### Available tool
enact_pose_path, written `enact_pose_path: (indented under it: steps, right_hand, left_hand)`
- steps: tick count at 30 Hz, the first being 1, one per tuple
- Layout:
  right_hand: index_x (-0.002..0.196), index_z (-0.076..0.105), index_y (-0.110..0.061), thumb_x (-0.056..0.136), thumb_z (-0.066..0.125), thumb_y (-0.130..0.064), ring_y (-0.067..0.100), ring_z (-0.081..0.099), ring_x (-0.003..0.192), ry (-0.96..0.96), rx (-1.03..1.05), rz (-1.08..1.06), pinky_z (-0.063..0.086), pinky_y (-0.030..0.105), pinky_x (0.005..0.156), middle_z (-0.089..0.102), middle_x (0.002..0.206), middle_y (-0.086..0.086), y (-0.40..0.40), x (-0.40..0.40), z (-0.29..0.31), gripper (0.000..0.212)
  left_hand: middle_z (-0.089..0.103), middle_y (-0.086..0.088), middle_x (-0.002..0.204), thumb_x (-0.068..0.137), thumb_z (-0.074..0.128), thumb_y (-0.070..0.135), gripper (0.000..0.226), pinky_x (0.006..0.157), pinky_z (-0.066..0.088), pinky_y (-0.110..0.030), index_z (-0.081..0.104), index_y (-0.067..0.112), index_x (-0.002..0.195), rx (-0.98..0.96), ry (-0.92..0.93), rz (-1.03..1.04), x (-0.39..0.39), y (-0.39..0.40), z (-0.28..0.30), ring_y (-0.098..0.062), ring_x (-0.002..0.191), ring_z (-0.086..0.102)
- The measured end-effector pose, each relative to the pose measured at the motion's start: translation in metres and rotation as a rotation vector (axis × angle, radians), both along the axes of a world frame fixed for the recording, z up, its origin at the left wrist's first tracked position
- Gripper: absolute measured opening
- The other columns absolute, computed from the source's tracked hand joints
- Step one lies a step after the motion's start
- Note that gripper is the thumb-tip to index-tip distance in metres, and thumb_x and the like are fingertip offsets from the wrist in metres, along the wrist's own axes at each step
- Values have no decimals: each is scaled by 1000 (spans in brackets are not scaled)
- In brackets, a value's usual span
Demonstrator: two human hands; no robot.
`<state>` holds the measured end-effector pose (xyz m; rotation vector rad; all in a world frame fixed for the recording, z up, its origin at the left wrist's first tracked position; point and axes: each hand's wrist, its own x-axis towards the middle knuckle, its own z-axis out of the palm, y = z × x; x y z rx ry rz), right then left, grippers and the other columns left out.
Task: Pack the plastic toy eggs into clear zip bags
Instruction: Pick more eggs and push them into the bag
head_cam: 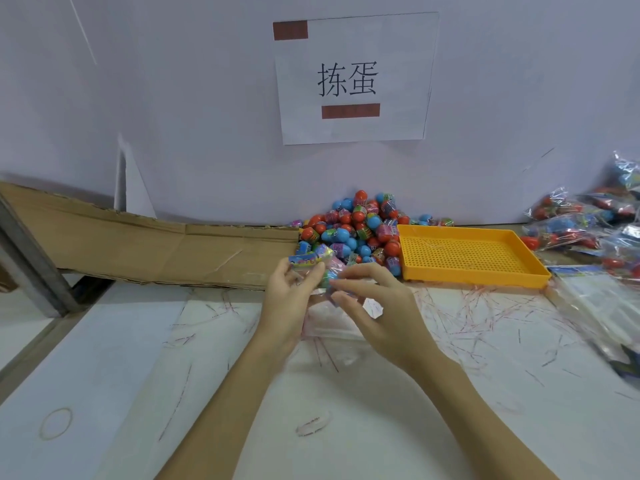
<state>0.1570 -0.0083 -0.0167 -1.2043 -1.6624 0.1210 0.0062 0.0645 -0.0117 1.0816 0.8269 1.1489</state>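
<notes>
A heap of red and blue plastic toy eggs [360, 226] lies against the back wall, left of a yellow tray. In front of it my left hand [291, 303] pinches the printed top edge of a clear zip bag [323, 271] that holds a few eggs. My right hand [377, 306] pinches the same bag from the right, fingers curled at its side. The bag's lower part hangs between my palms and is partly hidden. Filled bags of eggs [581, 220] are piled at the far right.
The yellow perforated tray [467, 258] stands right of the heap. Flat cardboard [156, 247] lies at the left. A stack of unused clear bags [602, 299] sits at the right edge. Thin plastic strips litter the white table [450, 393]; a rubber band [55, 422] lies front left.
</notes>
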Motion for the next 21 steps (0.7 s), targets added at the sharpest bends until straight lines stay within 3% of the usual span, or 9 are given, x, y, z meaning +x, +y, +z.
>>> enact_pose_path:
  steps: [2,5,7,10,12,14,19,21]
  right_hand:
    - [139,60,-24,96,67,-32,8,58,101,-12,26,-115,49,11,78,56,124,-6,3,0,0,44]
    - [156,33,-27,93,64,-46,1,51,111,14,-83,-234,49,10,83,47,133,-11,5,4,0,73]
    - [156,35,-28,90,58,-56,-9,48,115,87,-203,-213,48,9,82,51,135,-14,4,4,0,76]
    - [144,51,-30,88,57,-61,-7,58,101,110,-317,-192,44,12,75,66,117,-15,3,6,-1,64]
    - [124,67,-28,90,66,-51,-3,61,89,142,-336,-164,42,14,68,69,98,-18,3,7,-2,41]
    - [106,75,-25,90,72,-43,0,60,79,184,-363,-105,42,16,64,69,87,-16,3,8,-1,24]
    - [94,75,-23,90,73,-39,13,64,75,269,-368,-69,55,29,64,70,79,-9,3,5,4,17]
    - [89,74,-25,96,67,-35,9,64,70,288,-324,-63,52,23,59,69,75,-13,3,1,4,13]
  left_hand:
    - [76,-17,113,96,71,7,27,74,63,-37,64,5,123,-52,-63,-1,-3,3,1,-30,100,77]
    - [76,-15,114,94,69,0,27,78,63,-42,65,7,120,-154,-132,-66,-5,5,5,-27,101,76]
    - [77,-15,112,93,67,-4,26,79,63,-43,65,8,116,-196,-178,-95,-6,5,8,-25,100,76]
    - [73,-22,119,93,62,-5,32,84,61,-47,62,4,124,-244,-243,-112,-7,8,9,-33,108,73]
    - [69,-26,127,95,66,4,39,90,60,-48,61,-3,133,-222,-203,-123,-7,7,11,-39,119,68]
    - [73,-22,120,93,74,15,40,83,63,-42,66,-3,127,-188,-159,-65,-7,6,11,-35,111,73]
    - [79,-12,101,93,75,17,26,68,60,-25,67,2,112,-145,-157,134,-10,10,7,-16,87,77]
    - [79,-9,96,94,75,19,23,64,60,-25,69,4,110,-169,-166,154,-10,11,5,-16,81,75]
